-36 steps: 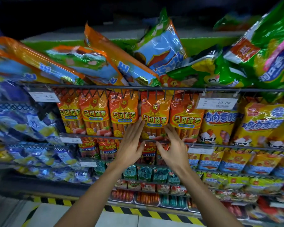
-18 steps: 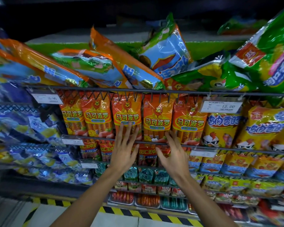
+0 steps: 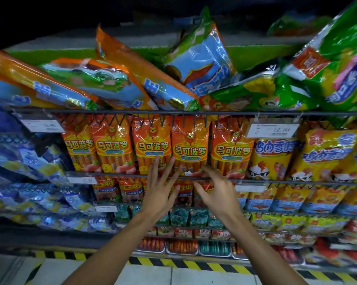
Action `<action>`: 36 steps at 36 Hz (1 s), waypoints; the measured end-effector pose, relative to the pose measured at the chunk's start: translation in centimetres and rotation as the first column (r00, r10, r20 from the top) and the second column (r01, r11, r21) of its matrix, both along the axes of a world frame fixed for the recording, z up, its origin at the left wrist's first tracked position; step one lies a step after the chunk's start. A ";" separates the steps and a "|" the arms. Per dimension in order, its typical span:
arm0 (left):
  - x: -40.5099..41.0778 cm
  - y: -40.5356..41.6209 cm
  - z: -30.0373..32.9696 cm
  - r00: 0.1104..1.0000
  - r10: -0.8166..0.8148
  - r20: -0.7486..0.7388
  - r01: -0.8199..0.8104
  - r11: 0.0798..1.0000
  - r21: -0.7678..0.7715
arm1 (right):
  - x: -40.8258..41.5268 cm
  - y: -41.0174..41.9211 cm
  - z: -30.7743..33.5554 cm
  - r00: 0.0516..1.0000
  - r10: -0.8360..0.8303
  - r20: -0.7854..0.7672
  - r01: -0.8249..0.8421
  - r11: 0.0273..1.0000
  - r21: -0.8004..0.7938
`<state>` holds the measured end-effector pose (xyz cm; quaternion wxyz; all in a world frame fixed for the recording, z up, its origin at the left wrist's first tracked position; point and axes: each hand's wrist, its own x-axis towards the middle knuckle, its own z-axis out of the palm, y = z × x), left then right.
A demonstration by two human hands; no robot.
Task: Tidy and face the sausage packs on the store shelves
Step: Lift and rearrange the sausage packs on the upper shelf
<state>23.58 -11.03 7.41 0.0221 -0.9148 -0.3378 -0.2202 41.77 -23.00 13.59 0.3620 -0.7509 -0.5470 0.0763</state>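
Orange sausage packs (image 3: 189, 147) hanging in a row under the wire rail (image 3: 194, 112), facing forward. Left hand (image 3: 160, 189) flat, fingers straight on the lower edges; right hand (image 3: 216, 190) loosely curled, fingertips touching, gripping nothing. Push too hard: pack could swing, unhook, drop. Heaped bags (image 3: 144, 79) overhead could slide.
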 end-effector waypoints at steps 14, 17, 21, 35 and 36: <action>4.8 0.8 2.2 0.993 -0.080 0.091 0.075 0.996 0.051 | 2.8 -0.8 -1.7 0.981 -0.174 0.087 0.156 0.971 0.184; 4.7 1.1 2.1 0.991 -0.099 0.088 0.094 0.994 0.057 | 3.2 -0.8 -2.3 0.987 -0.131 0.095 0.113 0.978 0.174; 4.5 1.1 2.3 0.991 -0.106 0.084 0.101 0.993 0.052 | 3.8 -0.9 -3.0 0.986 -0.103 0.132 0.084 0.986 0.141; 0.6 0.1 6.0 0.973 -0.216 0.085 0.228 0.958 -0.171 | 3.0 -2.2 -2.2 0.993 -0.121 -0.004 0.121 0.985 0.126; -0.2 0.2 6.3 0.972 -0.220 0.084 0.233 0.948 -0.218 | 2.6 -2.5 -1.8 0.993 -0.116 -0.032 0.119 0.986 0.114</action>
